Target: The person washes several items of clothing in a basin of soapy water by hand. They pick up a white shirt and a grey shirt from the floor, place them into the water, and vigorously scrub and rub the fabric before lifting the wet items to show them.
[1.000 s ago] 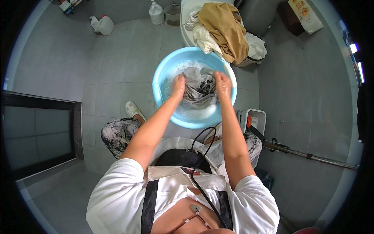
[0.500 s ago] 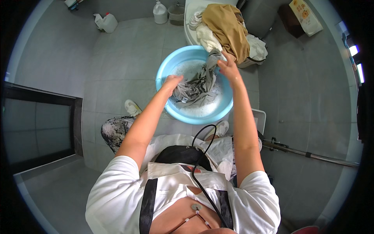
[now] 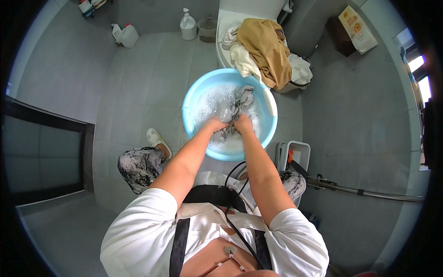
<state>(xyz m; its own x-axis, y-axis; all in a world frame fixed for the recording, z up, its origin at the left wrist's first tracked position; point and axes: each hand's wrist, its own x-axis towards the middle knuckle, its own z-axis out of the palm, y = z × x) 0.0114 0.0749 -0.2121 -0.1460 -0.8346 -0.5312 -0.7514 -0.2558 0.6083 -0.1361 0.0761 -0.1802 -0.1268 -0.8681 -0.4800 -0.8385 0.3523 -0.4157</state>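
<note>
My left hand (image 3: 216,123) and right hand (image 3: 243,123) are close together, just beside each other, both clamped on the grey printed garment (image 3: 243,98), though I can't make out all of my fingertips among the folds and foam. The garment lies bunched inside the light-blue basin (image 3: 188,113), in cloudy water with white suds (image 3: 210,101); one end stretches beyond my hands toward the far right part of the basin, and some wet folds show below them on the near side. My forearms reach in over the near rim. On the far side, just beyond the basin, the white toilet (image 3: 224,59) bears a heap: a tan garment (image 3: 264,48) on the right and a cream textured cloth (image 3: 245,61) on the left, its lower end hanging down by the basin's rim. Right of the heap is a bin with a white liner (image 3: 300,68). To the far left, on the grey tiled floor (image 3: 164,83), stand a white pump bottle (image 3: 188,27), a small grey bucket (image 3: 207,31) and, farther left, a white jug (image 3: 127,37) with a red cap. My left white shoe (image 3: 159,142) rests near the basin, on its left.
</note>
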